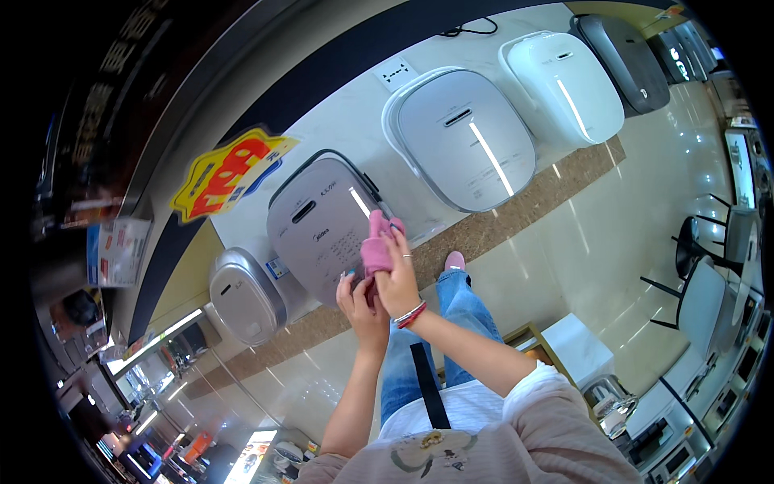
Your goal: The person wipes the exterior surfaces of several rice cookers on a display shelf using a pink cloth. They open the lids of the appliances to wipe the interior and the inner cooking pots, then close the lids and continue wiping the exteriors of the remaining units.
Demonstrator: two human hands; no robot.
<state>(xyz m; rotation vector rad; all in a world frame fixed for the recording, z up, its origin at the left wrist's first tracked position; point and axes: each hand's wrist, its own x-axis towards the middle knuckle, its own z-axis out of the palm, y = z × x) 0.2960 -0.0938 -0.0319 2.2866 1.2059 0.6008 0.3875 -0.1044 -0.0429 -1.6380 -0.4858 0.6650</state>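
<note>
A pink cloth (376,252) is bunched in my right hand (398,276), with part of it draped around the raised fingers. Just below and to the left, my left hand (361,313) has its fingers curled in close to the right hand. What those left fingers pinch, if anything, is hidden. Both hands are over the near right edge of a grey rice cooker (318,218), which has a dark handle and a printed lid. I cannot tell whether the cloth touches that lid.
Beyond it along the counter (339,121) stand a larger grey rice cooker (463,137), a white one (568,89) and a dark one (625,64). A small silver cooker (246,297) is at the left. A yellow price sign (230,173) juts out. Chairs (697,294) stand far right.
</note>
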